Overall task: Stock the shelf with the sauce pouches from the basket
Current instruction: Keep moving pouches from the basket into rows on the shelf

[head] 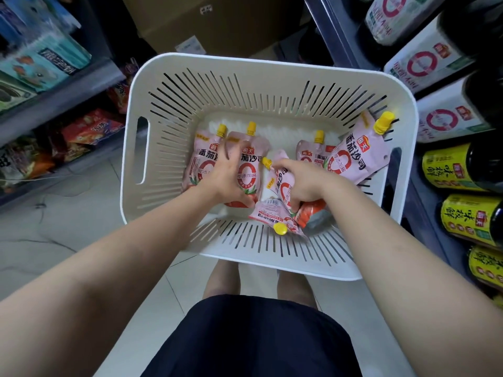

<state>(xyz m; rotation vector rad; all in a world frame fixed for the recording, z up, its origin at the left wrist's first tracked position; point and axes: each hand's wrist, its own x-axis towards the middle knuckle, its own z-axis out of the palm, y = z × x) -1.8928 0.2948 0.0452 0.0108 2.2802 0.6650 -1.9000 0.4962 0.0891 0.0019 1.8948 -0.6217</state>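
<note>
Six pink sauce pouches (353, 156) lie in a white slotted basket (272, 66) on the floor, the left hand (228, 176) spread and grasping the second pouch from the left (246, 172), the right hand (304, 185) clutching the middle pouch (281, 187), between snack shelves (68, 77) left and bottle shelves (424, 186) right.

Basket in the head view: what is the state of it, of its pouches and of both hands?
Basket: holds six capped pouches.
Left hand: grips second pouch from left.
Right hand: grips centre pouch.
Right pouch: leans on basket wall.
Near pouch: lies flat.
</note>
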